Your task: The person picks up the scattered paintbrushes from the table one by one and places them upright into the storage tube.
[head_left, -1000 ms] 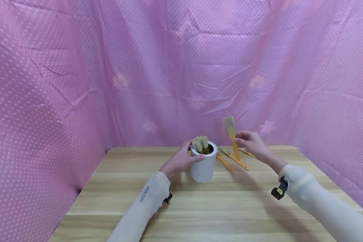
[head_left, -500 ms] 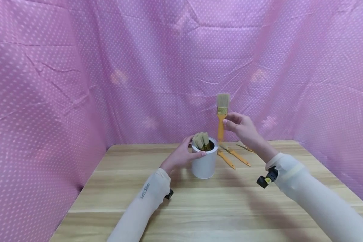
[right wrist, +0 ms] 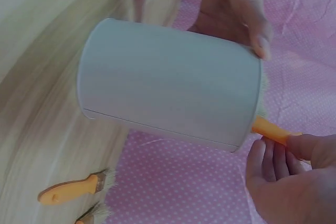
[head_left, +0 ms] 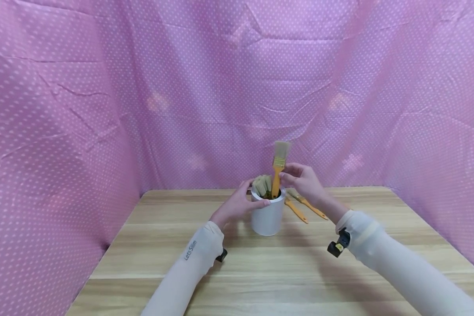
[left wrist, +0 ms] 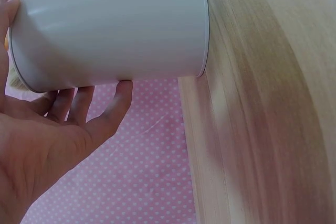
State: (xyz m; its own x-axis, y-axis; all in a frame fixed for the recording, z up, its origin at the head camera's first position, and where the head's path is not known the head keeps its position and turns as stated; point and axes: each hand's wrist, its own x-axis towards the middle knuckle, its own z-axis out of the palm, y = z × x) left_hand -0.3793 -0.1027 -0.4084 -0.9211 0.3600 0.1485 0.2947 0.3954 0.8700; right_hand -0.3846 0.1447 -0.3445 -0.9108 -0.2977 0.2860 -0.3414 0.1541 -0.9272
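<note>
On the near left sleeve [head_left: 189, 251] the words "Let's Slim" can be read. Beyond it the left hand [head_left: 237, 206] grips the white can [head_left: 267, 217] near its rim, with the thumb on the near edge. Just right of this grip, the right hand [head_left: 306, 182] pinches the orange handle of a brush [head_left: 278, 169], bristles up, its lower end inside the can beside other brushes [head_left: 262, 184]. Behind the right hand, two more brushes [head_left: 302, 206] lie on the wooden table [head_left: 280, 267]. Farthest is a pink dotted curtain [head_left: 221, 87].
</note>
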